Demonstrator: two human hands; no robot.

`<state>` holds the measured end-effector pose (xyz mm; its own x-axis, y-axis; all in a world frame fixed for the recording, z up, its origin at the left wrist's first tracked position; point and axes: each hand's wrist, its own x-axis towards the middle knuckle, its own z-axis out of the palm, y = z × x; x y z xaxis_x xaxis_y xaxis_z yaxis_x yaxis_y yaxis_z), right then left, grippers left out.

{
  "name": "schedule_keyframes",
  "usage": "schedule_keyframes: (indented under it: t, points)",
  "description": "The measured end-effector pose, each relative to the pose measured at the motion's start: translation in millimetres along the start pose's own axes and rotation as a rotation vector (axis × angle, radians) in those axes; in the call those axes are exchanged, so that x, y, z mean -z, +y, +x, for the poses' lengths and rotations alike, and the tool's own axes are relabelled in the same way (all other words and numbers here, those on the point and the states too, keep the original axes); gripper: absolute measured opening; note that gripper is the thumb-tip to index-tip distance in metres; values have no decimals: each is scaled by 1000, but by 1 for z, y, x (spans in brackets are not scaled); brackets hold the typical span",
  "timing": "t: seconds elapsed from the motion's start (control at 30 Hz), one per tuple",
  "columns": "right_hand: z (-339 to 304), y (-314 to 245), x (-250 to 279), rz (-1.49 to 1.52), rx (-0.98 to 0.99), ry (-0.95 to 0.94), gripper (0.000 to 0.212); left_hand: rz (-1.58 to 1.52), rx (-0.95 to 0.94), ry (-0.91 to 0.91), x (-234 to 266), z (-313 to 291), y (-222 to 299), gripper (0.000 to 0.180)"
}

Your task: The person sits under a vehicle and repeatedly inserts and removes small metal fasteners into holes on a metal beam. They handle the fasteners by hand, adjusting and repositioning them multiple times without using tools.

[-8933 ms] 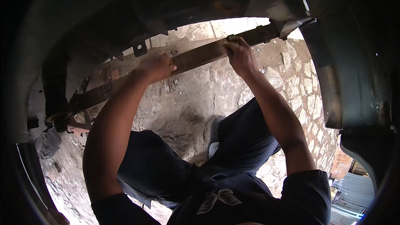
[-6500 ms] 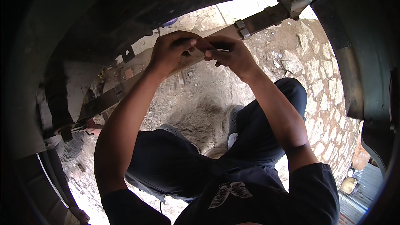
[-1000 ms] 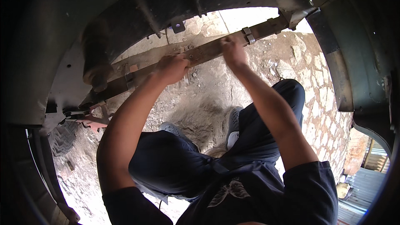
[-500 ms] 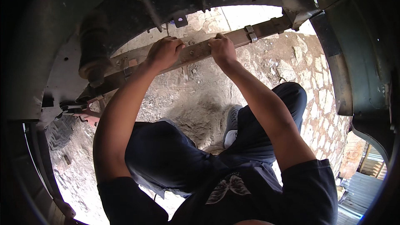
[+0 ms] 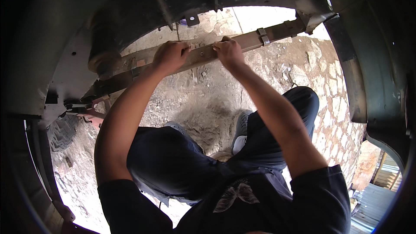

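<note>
A long brown leaf spring (image 5: 201,55) runs slantwise across the upper middle, its right end higher. My left hand (image 5: 170,56) lies over it left of centre, fingers curled round its far side. Further right, my right hand (image 5: 229,53) grips the same spring with bent fingers, partly hidden behind the back of the hand. A short stretch of spring with a round bolt head or rivet shows between the two hands. To the right of my right hand, a metal clip (image 5: 263,37) wraps the spring.
A dark wheel arch (image 5: 173,0) curves overhead. A rounded dark cylinder (image 5: 104,56) hangs above the spring's left part, beside a metal bracket (image 5: 193,19). Part of a tyre (image 5: 63,133) shows at left. Stony ground (image 5: 203,117) lies below; corrugated sheets (image 5: 377,199) stand at lower right.
Both hands have shifted slightly left along the leaf spring, and my right hand's fingers sit a little differently on it. The whole view has moved a little.
</note>
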<state>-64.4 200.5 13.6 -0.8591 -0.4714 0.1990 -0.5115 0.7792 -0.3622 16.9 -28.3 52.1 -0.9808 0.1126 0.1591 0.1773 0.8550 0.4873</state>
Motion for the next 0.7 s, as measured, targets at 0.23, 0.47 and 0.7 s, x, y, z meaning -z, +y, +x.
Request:
schedule_keyframes:
  t: [0.23,0.47,0.7]
  points:
    - [12,69,51,-159,-138,140,17,-13,-13,133,1,-10,-11,18]
    - [9,1,3,-77,-64,-22,27,-80,-41,196,-5,17,12,19]
    - [8,79,62,-243,-93,101,27,-35,-130,77,-12,12,15,16]
